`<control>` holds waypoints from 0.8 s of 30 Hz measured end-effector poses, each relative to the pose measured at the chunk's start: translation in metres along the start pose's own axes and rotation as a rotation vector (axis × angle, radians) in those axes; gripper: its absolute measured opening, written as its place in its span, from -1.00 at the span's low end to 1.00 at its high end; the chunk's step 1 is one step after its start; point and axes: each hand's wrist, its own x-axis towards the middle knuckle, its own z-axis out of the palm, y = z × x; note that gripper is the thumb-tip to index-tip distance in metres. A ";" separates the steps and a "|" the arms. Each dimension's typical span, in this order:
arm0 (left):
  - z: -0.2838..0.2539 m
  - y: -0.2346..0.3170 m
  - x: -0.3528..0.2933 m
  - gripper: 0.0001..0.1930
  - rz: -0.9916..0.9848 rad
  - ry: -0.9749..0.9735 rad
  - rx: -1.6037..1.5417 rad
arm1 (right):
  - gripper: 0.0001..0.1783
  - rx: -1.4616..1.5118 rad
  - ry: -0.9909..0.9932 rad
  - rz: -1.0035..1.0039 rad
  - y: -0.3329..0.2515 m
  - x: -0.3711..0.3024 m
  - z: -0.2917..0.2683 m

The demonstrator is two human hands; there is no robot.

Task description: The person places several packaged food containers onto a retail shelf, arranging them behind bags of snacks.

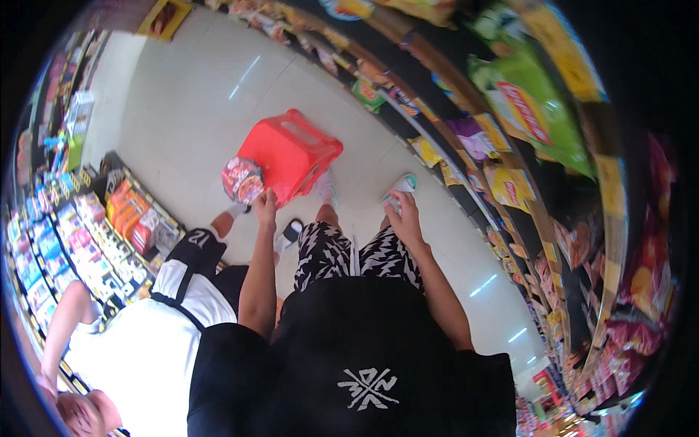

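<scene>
A round, reddish printed package point(242, 180) is held at its lower right edge by the left hand point(266, 208), its fingers pinched together, just beside a red plastic object point(295, 149) whose exact kind cannot be told and which is partly overlapped by it. The right hand point(403, 217) is held loosely curled with nothing in it, above a light sandal point(403, 185) on the tiled floor point(191, 84). Snack bags are ranged along the shelves point(608, 211) at right, and another person, dressed in a white shirt point(138, 353), is seen at left.
</scene>
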 end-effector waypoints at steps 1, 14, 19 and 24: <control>-0.013 -0.006 0.008 -0.64 -0.024 0.009 0.005 | -0.66 -0.010 -0.053 -0.018 0.008 0.010 0.012; -0.080 -0.065 0.097 -0.22 -0.213 0.330 -0.065 | -0.57 -0.151 -0.691 -0.095 0.065 0.149 0.222; -0.073 -0.051 0.124 -0.22 -0.175 0.311 -0.057 | -0.48 -0.021 -0.684 0.042 0.046 0.169 0.325; -0.070 -0.064 0.142 -0.44 -0.147 0.209 -0.144 | -0.41 0.097 -0.556 0.267 0.025 0.180 0.373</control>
